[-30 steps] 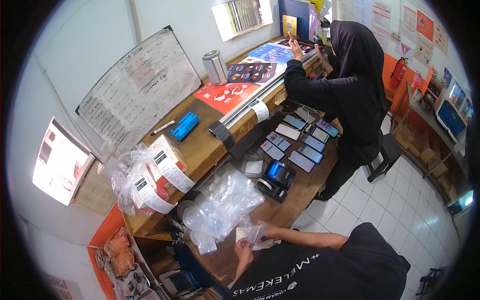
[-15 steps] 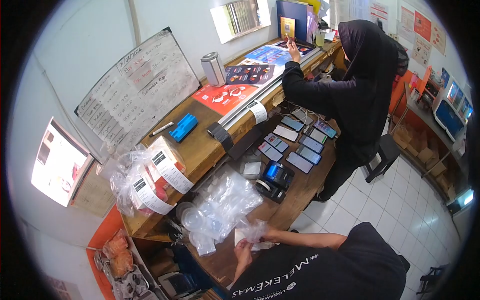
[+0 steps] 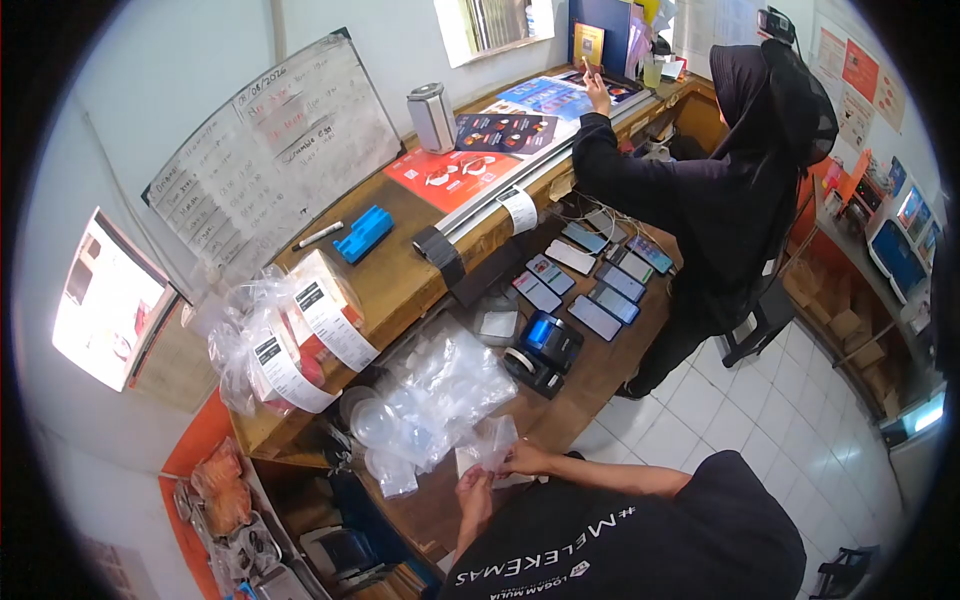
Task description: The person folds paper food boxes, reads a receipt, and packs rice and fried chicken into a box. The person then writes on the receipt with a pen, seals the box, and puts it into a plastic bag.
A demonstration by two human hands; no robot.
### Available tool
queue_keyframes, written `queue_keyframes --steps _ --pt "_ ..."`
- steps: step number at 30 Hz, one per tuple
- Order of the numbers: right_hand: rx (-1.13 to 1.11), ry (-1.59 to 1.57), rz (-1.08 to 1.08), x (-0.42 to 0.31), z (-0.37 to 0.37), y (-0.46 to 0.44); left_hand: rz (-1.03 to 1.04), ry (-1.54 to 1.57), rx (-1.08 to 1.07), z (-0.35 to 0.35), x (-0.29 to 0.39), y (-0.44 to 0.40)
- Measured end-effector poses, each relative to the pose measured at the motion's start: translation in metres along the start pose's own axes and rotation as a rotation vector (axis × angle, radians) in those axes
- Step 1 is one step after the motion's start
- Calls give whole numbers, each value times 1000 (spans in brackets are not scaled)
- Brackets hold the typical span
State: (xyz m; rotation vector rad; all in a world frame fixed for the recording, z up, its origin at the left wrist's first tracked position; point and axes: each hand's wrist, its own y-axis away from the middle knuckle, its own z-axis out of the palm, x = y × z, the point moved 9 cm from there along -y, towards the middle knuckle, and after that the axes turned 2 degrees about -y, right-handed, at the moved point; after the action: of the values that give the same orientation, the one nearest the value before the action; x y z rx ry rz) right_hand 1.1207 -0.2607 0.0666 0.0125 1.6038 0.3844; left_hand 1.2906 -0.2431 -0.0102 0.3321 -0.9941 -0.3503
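My left hand (image 3: 474,490) is closed on the near edge of a small clear plastic bag (image 3: 494,437), its fingers bent and pinching. My right hand (image 3: 524,459) comes in from the right and grips the same bag on its other side. A small white flat piece (image 3: 467,461) shows by my left fingertips; I cannot tell whether it is inside the bag or behind it. Just beyond my hands lies a heap of clear plastic bags (image 3: 455,365) on the lower wooden desk (image 3: 425,515). Clear round plastic lids (image 3: 374,423) sit at its left side.
A black label printer (image 3: 550,342) and several phones (image 3: 595,318) lie on the desk. Wrapped packages with receipts (image 3: 325,315) stand on the raised counter (image 3: 400,290), near a blue tape dispenser (image 3: 364,235). A co-worker in black (image 3: 715,200) stands at the right, holding up a phone.
My view has shifted slightly. The bag between my hands stands more spread out and upright than before, and my hands stay close together on it. The co-worker's head has turned or moved slightly right.
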Motion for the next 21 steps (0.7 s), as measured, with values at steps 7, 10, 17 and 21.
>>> queue_keyframes --steps 7,10,17,21 --pt "-36 254 -89 -40 -9 10 88 -337 -35 4 8 1" --pt "-28 301 -173 -32 -2 2 109 -503 -5 5 11 2" --pt "-150 371 -430 -21 12 -3 116 -162 188 36 19 11" --pt "-404 385 -296 -35 12 16 387 -350 617 -19 8 -1"
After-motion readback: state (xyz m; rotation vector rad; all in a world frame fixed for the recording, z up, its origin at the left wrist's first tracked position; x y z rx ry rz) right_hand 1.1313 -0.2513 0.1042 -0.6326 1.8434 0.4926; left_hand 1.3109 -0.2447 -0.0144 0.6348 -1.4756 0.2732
